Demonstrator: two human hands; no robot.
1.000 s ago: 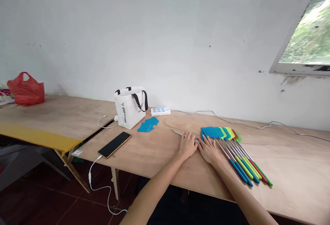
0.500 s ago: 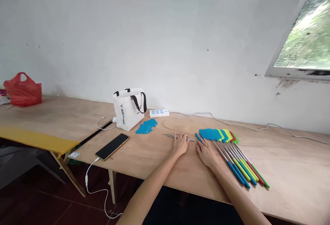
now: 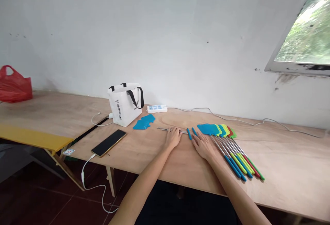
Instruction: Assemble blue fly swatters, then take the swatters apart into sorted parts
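Observation:
Thin metal rods (image 3: 162, 129) lie crosswise on the table under my left hand (image 3: 173, 137), whose fingers stretch out flat over them. My right hand (image 3: 202, 146) rests palm down with its fingers apart. Near its fingertips are two short blue handle grips: one grip (image 3: 189, 134) lies just left of them, and another grip (image 3: 194, 131) is beside the index finger. To the right of that hand, several fly swatters (image 3: 228, 146) with blue, yellow, red and green heads and handles form an overlapping row. Blue loose swatter heads (image 3: 144, 122) lie to the left.
A white bag (image 3: 125, 104) with black straps stands near the wall beside a power strip (image 3: 157, 108). At the left edge lies a phone (image 3: 109, 142) with its charging cable. A red plastic bag (image 3: 15, 85) sits on the adjoining table.
The view has shifted slightly. My left hand and the metal rods have moved a little left. Two separate blue grips now show near my right fingertips, where only one showed before.

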